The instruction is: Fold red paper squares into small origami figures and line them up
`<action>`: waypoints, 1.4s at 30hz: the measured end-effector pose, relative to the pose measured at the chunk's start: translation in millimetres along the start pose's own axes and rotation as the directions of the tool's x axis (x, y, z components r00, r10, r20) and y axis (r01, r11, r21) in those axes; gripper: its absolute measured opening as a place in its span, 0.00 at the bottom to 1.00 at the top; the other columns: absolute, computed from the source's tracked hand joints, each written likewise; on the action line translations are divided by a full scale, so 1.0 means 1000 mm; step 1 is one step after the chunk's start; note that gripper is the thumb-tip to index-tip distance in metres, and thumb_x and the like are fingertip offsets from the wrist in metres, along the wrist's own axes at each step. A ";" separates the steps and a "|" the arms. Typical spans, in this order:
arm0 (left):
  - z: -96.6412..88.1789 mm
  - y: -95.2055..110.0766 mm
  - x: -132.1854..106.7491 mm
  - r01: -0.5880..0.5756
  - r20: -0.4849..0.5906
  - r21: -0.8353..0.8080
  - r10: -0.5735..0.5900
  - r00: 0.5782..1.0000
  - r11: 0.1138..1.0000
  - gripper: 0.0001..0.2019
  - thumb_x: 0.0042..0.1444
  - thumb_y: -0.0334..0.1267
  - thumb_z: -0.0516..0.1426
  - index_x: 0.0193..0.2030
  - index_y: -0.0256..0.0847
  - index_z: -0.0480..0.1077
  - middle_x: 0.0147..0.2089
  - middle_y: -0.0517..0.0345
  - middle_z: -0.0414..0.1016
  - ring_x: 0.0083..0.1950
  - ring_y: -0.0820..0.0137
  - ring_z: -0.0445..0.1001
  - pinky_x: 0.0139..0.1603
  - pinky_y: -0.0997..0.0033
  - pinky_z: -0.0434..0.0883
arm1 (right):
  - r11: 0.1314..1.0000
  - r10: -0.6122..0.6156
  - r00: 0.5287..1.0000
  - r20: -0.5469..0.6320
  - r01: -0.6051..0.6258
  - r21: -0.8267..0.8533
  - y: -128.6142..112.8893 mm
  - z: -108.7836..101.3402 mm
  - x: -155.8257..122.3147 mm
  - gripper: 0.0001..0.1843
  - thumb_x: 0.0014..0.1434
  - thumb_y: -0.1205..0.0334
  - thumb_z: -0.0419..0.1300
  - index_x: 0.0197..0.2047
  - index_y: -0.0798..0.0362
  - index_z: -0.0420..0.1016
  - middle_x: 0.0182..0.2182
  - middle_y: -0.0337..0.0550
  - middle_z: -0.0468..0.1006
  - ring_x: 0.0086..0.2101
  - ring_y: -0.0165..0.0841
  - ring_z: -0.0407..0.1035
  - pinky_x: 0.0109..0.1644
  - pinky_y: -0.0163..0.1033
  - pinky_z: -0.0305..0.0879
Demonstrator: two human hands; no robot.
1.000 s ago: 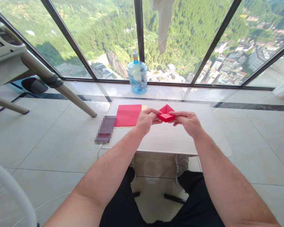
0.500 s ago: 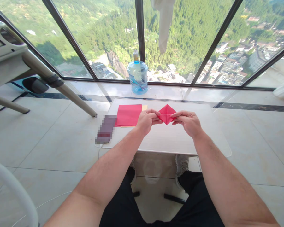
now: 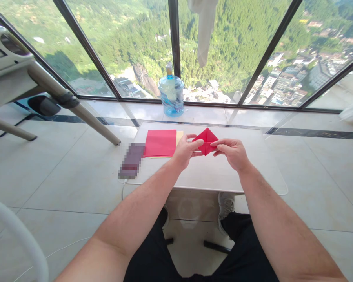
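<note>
Red folded paper (image 3: 206, 137), diamond-shaped in outline, is held over the bench (image 3: 220, 174), between its far and near edges. The left hand (image 3: 184, 150) grasps its left corner, thumb laid across the front; the right hand (image 3: 233, 152) pinches the right corner. Flat red sheets (image 3: 161, 143) lie towards the bench's far left corner. Good folding here probably means keeping the two side corners level, matching edges before pressing, and running a thumb firmly along each crease. A second ago the diamond gaped open; now it looks flatter, and the left thumb reaches further in.
</note>
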State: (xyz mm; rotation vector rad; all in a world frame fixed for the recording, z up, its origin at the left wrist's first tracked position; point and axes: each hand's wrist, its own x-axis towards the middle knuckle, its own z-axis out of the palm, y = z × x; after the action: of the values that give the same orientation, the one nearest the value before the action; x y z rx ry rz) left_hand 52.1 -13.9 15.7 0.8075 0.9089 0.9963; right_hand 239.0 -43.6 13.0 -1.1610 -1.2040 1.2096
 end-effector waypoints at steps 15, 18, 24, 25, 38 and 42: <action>0.008 -0.012 0.001 -0.009 -0.001 -0.152 0.009 1.000 0.988 0.15 0.40 0.32 0.71 0.37 0.33 0.78 0.38 0.50 0.81 0.40 0.66 0.78 0.48 0.62 0.72 | 0.999 0.038 0.990 -0.137 -0.035 0.027 0.008 0.021 0.001 0.21 0.47 0.51 0.72 0.41 0.52 0.75 0.28 0.41 0.82 0.28 0.34 0.76 0.30 0.37 0.70; 0.008 -0.014 0.002 -0.023 0.014 -0.154 0.026 1.000 0.988 0.14 0.39 0.32 0.71 0.35 0.32 0.78 0.37 0.50 0.81 0.40 0.66 0.78 0.47 0.62 0.72 | 0.997 0.079 0.986 -0.148 -0.077 0.017 0.009 0.023 0.001 0.17 0.47 0.51 0.72 0.32 0.54 0.77 0.23 0.42 0.80 0.26 0.33 0.74 0.30 0.37 0.70; 0.008 -0.016 0.001 0.004 0.032 -0.154 0.001 0.999 0.988 0.16 0.41 0.36 0.71 0.38 0.34 0.78 0.36 0.53 0.80 0.37 0.69 0.76 0.41 0.68 0.69 | 0.996 0.084 0.981 -0.177 -0.080 0.030 0.010 0.023 0.001 0.16 0.47 0.51 0.73 0.29 0.54 0.77 0.21 0.42 0.79 0.24 0.31 0.72 0.29 0.37 0.69; 0.008 -0.016 0.001 0.007 0.032 -0.153 -0.002 0.999 0.988 0.16 0.41 0.37 0.72 0.38 0.34 0.78 0.36 0.53 0.80 0.37 0.70 0.76 0.40 0.68 0.69 | 0.997 0.080 0.981 -0.176 -0.077 0.024 0.010 0.023 0.001 0.16 0.47 0.51 0.73 0.29 0.54 0.77 0.21 0.42 0.79 0.24 0.31 0.72 0.29 0.37 0.69; 0.008 -0.018 0.003 -0.051 -0.024 -0.147 0.048 0.999 0.988 0.15 0.41 0.35 0.71 0.35 0.32 0.77 0.36 0.51 0.80 0.38 0.66 0.77 0.45 0.63 0.72 | 0.995 0.082 0.985 -0.155 -0.071 0.073 0.011 0.025 0.001 0.15 0.45 0.53 0.74 0.32 0.54 0.79 0.25 0.41 0.81 0.27 0.33 0.74 0.32 0.39 0.74; 0.008 -0.018 0.003 -0.052 -0.025 -0.146 0.049 0.998 0.988 0.15 0.40 0.35 0.71 0.35 0.32 0.77 0.34 0.51 0.80 0.36 0.67 0.77 0.42 0.65 0.71 | 0.994 0.079 0.985 -0.153 -0.067 0.082 0.011 0.025 0.001 0.15 0.45 0.55 0.74 0.32 0.54 0.80 0.25 0.41 0.81 0.26 0.32 0.73 0.33 0.39 0.74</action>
State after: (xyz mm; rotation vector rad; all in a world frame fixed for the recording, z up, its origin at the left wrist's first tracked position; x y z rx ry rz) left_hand 66.3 -18.4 2.6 0.7000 0.8264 1.1047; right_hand 213.3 -42.4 2.5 -1.2278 -0.9971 1.1862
